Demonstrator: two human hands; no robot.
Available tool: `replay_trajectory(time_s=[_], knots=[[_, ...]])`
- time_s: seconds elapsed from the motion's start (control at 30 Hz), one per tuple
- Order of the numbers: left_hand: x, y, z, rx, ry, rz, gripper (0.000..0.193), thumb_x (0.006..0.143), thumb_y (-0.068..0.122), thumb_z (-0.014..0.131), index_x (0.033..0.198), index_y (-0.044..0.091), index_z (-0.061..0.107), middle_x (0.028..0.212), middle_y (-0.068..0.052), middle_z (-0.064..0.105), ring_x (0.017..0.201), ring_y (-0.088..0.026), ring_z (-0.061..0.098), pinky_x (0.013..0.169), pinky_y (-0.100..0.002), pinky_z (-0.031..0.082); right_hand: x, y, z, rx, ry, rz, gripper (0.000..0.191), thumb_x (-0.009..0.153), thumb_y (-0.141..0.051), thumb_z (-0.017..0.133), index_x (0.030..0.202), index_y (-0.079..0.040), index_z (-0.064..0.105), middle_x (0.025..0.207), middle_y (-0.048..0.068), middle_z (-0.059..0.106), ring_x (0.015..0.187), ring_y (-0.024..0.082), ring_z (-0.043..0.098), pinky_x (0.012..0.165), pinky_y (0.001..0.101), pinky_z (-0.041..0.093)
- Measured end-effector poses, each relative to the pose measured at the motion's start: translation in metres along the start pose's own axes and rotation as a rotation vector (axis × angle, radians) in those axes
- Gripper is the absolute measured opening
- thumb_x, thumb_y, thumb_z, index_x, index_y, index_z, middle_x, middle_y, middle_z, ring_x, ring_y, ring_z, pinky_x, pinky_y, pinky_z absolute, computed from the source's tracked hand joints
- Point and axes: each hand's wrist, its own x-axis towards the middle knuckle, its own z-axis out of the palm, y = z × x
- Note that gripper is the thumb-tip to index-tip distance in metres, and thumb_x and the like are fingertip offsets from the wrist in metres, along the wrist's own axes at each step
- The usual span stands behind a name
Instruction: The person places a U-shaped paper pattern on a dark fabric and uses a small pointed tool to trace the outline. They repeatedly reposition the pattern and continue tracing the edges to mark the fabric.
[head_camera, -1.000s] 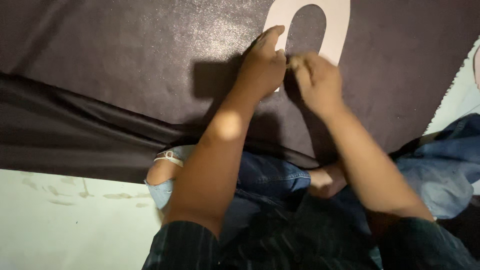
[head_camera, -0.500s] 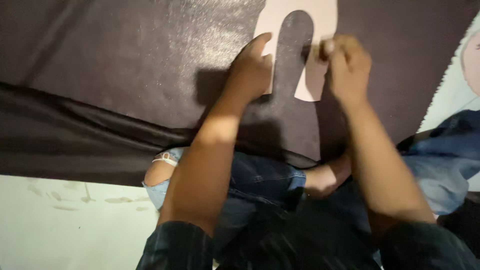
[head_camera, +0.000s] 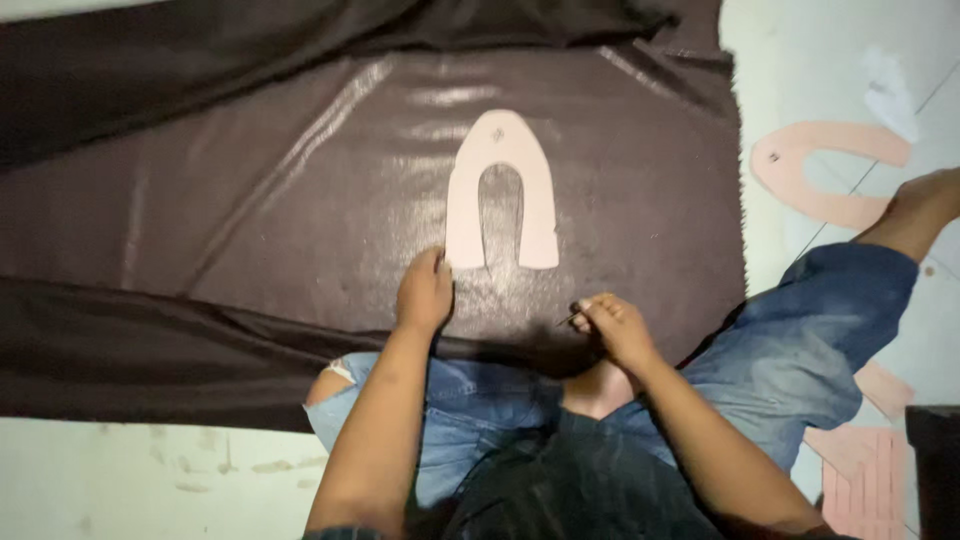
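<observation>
pointing away, u-template (head_camera: 500, 190) lengthwise

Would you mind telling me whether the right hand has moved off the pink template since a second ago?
Yes. The right hand has drawn back toward the person, off the U-shaped pink template, and now rests below its right leg on the dark sheet.

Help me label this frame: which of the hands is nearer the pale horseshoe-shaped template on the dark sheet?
Left. The left hand has its fingertips at the lower left leg of the template. The right hand, pinching a thin tool, sits below and right of it, apart.
</observation>
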Motion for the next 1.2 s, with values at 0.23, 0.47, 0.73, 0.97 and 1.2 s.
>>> replay_trajectory(time_s=[0.23,0.47,0.73,0.97,1.2], knots=[[-0.027,0.004,-0.029,0.132,0.032,0.033,0.030,0.095,0.018,0.062,0.121,0.003,0.066,0.120,-0.023,0.068,0.112,-0.044,0.063,0.097,-0.049,0.051,0.010,0.005,0.001,-0.083,-0.066,0.051,0.030,0.100,-0.024,0.062,0.096,0.004,0.072,0.082,0.006,0.074,0.071,0.012,0.064,0.067,0.0262,0.051],[-0.008,0.017,-0.021,0.195,0.040,0.071,0.027,0.094,0.012,0.063,0.119,0.003,0.067,0.123,-0.021,0.065,0.114,-0.043,0.060,0.098,-0.050,0.049,0.010,0.006,-0.005,0.019,-0.096,0.010,0.027,0.100,-0.025,0.061,0.100,0.001,0.069,0.087,0.006,0.073,0.077,0.012,0.066,0.075,0.0265,0.054],[0.005,0.023,-0.007,0.245,-0.074,0.097,0.036,0.090,0.015,0.068,0.125,0.021,0.071,0.152,-0.020,0.041,0.146,-0.044,0.027,0.114,-0.065,0.022,0.003,-0.044,0.024,-0.384,-0.129,-0.100,0.031,0.104,-0.027,0.059,0.106,0.000,0.075,0.091,0.006,0.075,0.083,0.013,0.068,0.079,0.0278,0.054],[0.013,0.023,-0.006,0.237,-0.167,-0.004,0.042,0.088,0.012,0.064,0.124,0.031,0.073,0.159,-0.018,0.031,0.152,-0.044,0.013,0.119,-0.067,0.004,0.064,-0.081,0.075,-0.452,-0.100,-0.301,0.032,0.106,-0.029,0.060,0.114,-0.001,0.074,0.097,0.008,0.077,0.092,0.015,0.069,0.087,0.0295,0.054],[0.013,0.022,-0.001,0.203,-0.167,-0.076,0.047,0.085,0.005,0.061,0.119,0.034,0.076,0.161,-0.013,0.031,0.153,-0.043,0.012,0.123,-0.065,0.001,0.116,-0.104,0.098,-0.457,-0.118,-0.382,0.032,0.105,-0.024,0.059,0.124,0.001,0.068,0.106,0.010,0.075,0.097,0.015,0.069,0.087,0.0298,0.055]])
